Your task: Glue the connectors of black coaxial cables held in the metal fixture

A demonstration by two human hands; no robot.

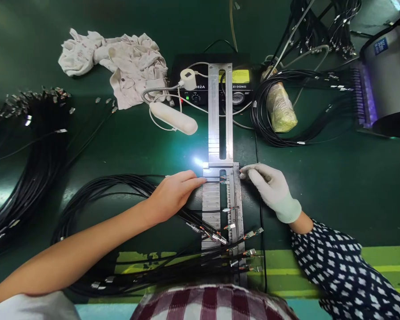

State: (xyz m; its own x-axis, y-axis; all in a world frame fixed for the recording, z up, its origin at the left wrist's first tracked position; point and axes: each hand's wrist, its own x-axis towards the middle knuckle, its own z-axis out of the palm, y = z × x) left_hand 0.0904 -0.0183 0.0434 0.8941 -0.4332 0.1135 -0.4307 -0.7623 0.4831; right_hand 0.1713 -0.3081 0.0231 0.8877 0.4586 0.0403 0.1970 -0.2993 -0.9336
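My bare left hand (177,194) reaches to the left edge of a slotted metal jig (210,204). Its thumb and forefinger pinch a black cable (213,181), whose connector end lies over the jig's slot. My right hand (268,189), in a white glove, is at the jig's right edge, fingers curled together near its upper corner; whether they hold something small is hidden. Lower down, several more black cables with metal connectors (250,252) lie across the jig. Their coiled lengths (86,200) loop round to the left beneath my left forearm.
Behind the jig stands a black control box (200,95) with a white lamp (173,118) before it. Crumpled white gloves (126,62) lie back left. A thick cable bundle (46,146) is far left. Coiled cables (256,106), a wrapped yellowish block (280,106) and a grey machine (390,80) occupy the right.
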